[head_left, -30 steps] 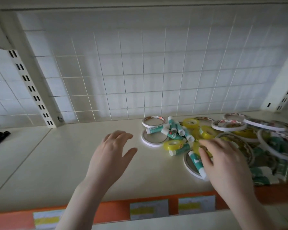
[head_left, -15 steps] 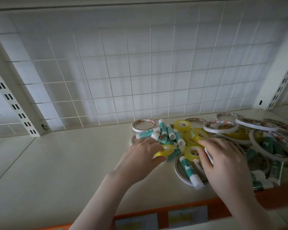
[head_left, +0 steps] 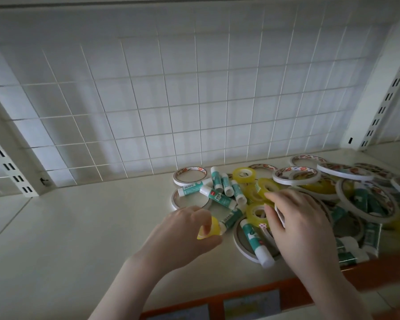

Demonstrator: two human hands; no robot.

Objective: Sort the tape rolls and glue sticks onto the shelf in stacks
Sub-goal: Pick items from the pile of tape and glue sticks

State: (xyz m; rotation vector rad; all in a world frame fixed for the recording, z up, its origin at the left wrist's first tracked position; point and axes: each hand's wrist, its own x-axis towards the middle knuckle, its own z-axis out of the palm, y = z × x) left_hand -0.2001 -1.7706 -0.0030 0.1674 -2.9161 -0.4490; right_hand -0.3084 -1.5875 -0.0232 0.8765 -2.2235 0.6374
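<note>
Left hand (head_left: 185, 234) pinched a small yellow tape roll (head_left: 211, 228) clear of the pile's left edge, presumably to start a stack on the shelf (head_left: 79, 227); right hand (head_left: 303, 222), fingers curled, gripped a flat white roll (head_left: 280, 214).

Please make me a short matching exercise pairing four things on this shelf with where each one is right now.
Things:
1. small yellow roll
2. glue stick
3. white ring
4. orange edge

Places:
A. along the shelf's front
B. near the wire grid, at the pile's left
C. pinched in the left hand
D. lying across a flat white ring, beside the right hand

Pairs: 1-C, 2-D, 3-B, 4-A
</note>
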